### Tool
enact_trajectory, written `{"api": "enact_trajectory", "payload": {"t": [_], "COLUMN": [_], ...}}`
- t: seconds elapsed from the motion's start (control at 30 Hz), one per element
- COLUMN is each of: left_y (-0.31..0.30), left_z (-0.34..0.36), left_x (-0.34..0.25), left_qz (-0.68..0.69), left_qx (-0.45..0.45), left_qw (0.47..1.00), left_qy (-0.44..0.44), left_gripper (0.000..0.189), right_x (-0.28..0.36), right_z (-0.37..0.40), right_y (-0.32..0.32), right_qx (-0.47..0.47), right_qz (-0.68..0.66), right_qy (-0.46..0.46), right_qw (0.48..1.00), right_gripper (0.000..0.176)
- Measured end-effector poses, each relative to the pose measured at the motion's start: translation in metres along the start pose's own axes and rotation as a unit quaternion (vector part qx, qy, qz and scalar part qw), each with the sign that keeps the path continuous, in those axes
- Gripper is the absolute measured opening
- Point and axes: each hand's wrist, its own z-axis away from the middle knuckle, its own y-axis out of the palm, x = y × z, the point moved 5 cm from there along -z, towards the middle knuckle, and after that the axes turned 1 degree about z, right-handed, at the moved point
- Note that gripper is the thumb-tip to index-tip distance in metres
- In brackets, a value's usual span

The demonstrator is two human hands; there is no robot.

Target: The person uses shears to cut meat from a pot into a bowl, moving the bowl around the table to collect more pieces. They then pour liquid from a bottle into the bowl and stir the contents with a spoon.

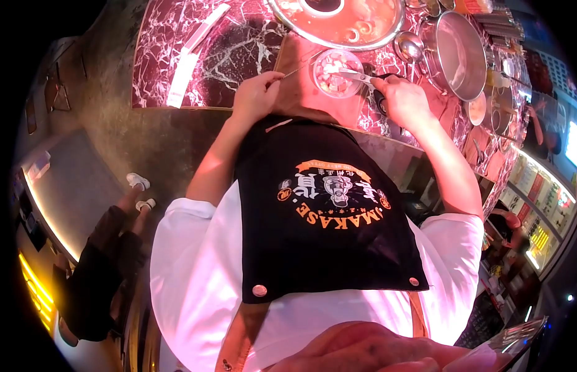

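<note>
A clear round bowl [338, 74] with pale and pinkish chunks sits on a brown board [295, 93] at the counter's front. My right hand [405, 98] grips scissors [361, 77] by their dark handles, and the blades reach over the chunks. To the left of the bowl, my left hand [259, 96] is closed, with the end of a thin skewer-like stick [291, 74] at its fingertips. The far end of the stick points up toward the bowl's side. Behind the bowl stands a large round pan [375, 38] of reddish liquid.
At the right are a ladle [409, 46], a steel pot [460, 56] and small containers [476, 108]. A white strip [183, 79] lies on the marbled counter [239, 49] at the left. Another person [99, 266] is on the floor side, lower left.
</note>
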Motion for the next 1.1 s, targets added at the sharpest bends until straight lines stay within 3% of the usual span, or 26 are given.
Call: {"api": "enact_trajectory", "payload": {"t": [0.13, 0.2, 0.37, 0.4, 0.47, 0.5, 0.6, 0.73, 0.77, 0.87, 0.93, 1.1], "left_y": [0.004, 0.006, 0.012, 0.015, 0.017, 0.019, 0.026, 0.034, 0.038, 0.049, 0.051, 0.074], "left_z": [0.006, 0.008, 0.005, 0.002, -0.002, -0.004, -0.008, -0.012, -0.014, -0.021, -0.027, -0.040], "left_x": [0.021, 0.031, 0.041, 0.044, 0.047, 0.046, 0.051, 0.058, 0.059, 0.061, 0.052, 0.051], "left_qz": [0.051, 0.082, 0.138, 0.143, 0.146, 0.148, 0.137, 0.115, 0.115, 0.129, 0.090, -0.018], "left_qx": [-0.018, -0.018, -0.011, -0.017, -0.023, -0.019, -0.019, -0.040, -0.038, -0.067, -0.114, -0.043], "left_qw": [0.998, 0.995, 0.986, 0.987, 0.988, 0.987, 0.989, 0.991, 0.991, 0.988, 0.989, 0.996], "left_qy": [-0.034, -0.052, -0.089, -0.072, -0.053, -0.056, -0.054, -0.060, -0.058, -0.047, 0.033, 0.073], "left_gripper": [0.025, 0.025, 0.026, 0.026, 0.026, 0.026, 0.027, 0.029, 0.029, 0.029, 0.029, 0.032], "right_x": [-0.011, -0.014, -0.029, -0.034, -0.049, -0.057, -0.041, -0.040, -0.041, -0.057, -0.061, -0.034], "right_z": [0.016, 0.035, 0.024, 0.014, -0.009, -0.019, -0.027, -0.011, 0.000, 0.034, 0.056, 0.046], "right_y": [-0.016, -0.043, -0.051, -0.044, -0.006, 0.015, 0.022, 0.021, 0.010, 0.002, 0.004, 0.006], "right_qx": [0.049, 0.021, 0.102, 0.101, 0.144, 0.110, 0.140, 0.043, 0.054, 0.078, 0.065, 0.096], "right_qz": [-0.027, -0.024, -0.060, -0.061, -0.196, -0.247, -0.254, -0.118, -0.102, -0.165, -0.198, -0.223], "right_qy": [-0.018, -0.025, 0.085, 0.086, 0.053, 0.009, 0.021, 0.023, 0.050, 0.098, 0.120, 0.160], "right_qw": [0.998, 0.999, 0.989, 0.989, 0.969, 0.963, 0.957, 0.992, 0.992, 0.978, 0.971, 0.957], "right_gripper": [0.053, 0.046, 0.050, 0.050, 0.046, 0.046, 0.045, 0.049, 0.052, 0.049, 0.050, 0.055]}}
